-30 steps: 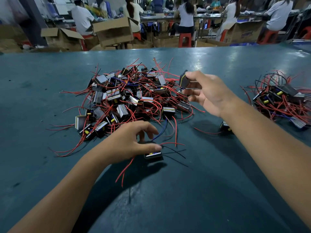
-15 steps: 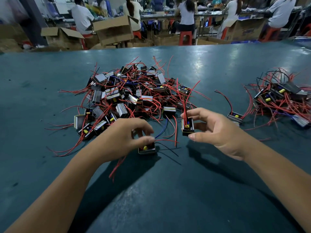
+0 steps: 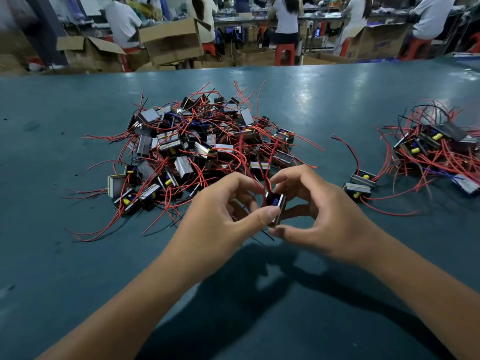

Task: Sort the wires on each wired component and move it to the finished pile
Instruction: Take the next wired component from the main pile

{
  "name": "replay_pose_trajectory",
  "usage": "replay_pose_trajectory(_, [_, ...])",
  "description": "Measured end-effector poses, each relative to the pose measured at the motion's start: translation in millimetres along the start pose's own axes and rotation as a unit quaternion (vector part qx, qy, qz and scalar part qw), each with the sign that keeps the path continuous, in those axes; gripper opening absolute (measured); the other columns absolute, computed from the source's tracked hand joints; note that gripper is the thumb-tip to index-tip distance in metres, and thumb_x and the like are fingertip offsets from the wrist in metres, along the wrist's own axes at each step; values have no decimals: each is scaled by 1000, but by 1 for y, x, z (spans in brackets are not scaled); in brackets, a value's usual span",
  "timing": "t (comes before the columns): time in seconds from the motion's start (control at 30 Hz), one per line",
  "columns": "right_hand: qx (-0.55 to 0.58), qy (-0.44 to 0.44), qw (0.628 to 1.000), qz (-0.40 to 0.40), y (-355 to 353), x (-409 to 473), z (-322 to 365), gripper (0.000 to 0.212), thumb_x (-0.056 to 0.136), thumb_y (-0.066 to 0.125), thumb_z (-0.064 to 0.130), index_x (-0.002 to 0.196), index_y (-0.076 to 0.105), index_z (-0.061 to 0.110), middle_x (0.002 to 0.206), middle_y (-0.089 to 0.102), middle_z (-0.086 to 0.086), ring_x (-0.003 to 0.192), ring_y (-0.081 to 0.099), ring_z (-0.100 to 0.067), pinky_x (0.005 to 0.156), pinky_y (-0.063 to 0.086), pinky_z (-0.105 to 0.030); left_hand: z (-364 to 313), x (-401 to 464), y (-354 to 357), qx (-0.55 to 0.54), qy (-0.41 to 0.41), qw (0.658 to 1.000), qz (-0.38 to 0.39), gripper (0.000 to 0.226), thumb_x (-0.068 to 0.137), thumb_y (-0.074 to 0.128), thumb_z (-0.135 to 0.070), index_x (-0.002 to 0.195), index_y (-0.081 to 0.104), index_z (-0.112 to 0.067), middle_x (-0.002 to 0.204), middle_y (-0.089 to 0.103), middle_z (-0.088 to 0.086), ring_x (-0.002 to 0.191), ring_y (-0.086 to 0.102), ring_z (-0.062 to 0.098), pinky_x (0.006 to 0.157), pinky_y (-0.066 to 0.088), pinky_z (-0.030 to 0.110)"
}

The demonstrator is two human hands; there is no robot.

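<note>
Nearest, the left hand point(image 3: 220, 216) and right hand point(image 3: 319, 216) are meeting over the table point(image 3: 78, 281), both pinching one component point(image 3: 275, 203), fingers curled and clamped on its body, red wires point(image 3: 267, 175) rising between the fingertips. Beyond, the unsorted pile point(image 3: 197, 152) is sprawling; the finished pile point(image 3: 436, 149) is lying well apart to the right. Judging from this, the loose wires are likely to snag the tangle behind and drag neighbours along. Farthest, a cardboard box point(image 3: 379, 42) is carrying blue print too blurred to read.
</note>
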State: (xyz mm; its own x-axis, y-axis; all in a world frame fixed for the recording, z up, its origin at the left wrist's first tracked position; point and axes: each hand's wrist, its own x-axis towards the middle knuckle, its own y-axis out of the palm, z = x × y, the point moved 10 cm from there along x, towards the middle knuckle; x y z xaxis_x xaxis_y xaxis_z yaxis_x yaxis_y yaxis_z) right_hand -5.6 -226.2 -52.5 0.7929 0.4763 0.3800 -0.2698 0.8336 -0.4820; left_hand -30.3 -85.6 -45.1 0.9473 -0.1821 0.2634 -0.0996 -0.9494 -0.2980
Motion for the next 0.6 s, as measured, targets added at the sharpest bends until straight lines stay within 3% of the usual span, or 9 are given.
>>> replay_pose_trajectory(0.1, [5, -13, 1000, -4, 4, -1, 6, 58, 71, 83, 29, 117, 48, 36, 109, 59, 12, 109, 61, -25, 91, 53, -49, -2, 1, -5, 37, 25, 999, -29, 11, 86, 79, -21, 90, 69, -23, 67, 61, -11, 57, 52, 4, 53, 44, 19])
replay_pose_trajectory(0.23, [29, -9, 1000, -7, 6, -3, 5, 57, 71, 83, 33, 116, 48, 35, 110, 61, 11, 107, 63, -23, 91, 55, -44, 5, 4, -2, -21, 3, 1000, -14, 9, 86, 75, -17, 84, 67, -20, 67, 57, -8, 58, 48, 8, 52, 40, 17])
replay_pose_trajectory(0.33, [101, 28, 994, -28, 5, -3, -2, 52, 69, 83, 35, 110, 51, 37, 107, 61, 13, 105, 65, -12, 81, 57, -30, 9, 4, 2, -82, -12, 997, 2, 10, 82, 75, -22, 81, 65, -25, 67, 58, -6, 54, 49, 11, 48, 42, 22])
replay_pose_trajectory(0.47, [182, 65, 980, -51, 1, -2, -14, 49, 71, 84, 24, 109, 52, 26, 108, 61, -9, 99, 66, -16, 80, 58, -36, 4, 3, 3, -98, 12, 995, 20, 10, 85, 72, -18, 90, 72, -27, 78, 68, -1, 63, 61, 13, 53, 50, 28])
replay_pose_trajectory(0.6, [228, 75, 970, -48, 1, 0, -15, 53, 70, 82, 12, 112, 50, 17, 101, 60, -4, 91, 63, -11, 77, 54, -25, -1, 2, 5, -104, 28, 994, 31, 20, 88, 60, -10, 90, 77, -20, 73, 67, 2, 67, 60, 14, 57, 51, 27])
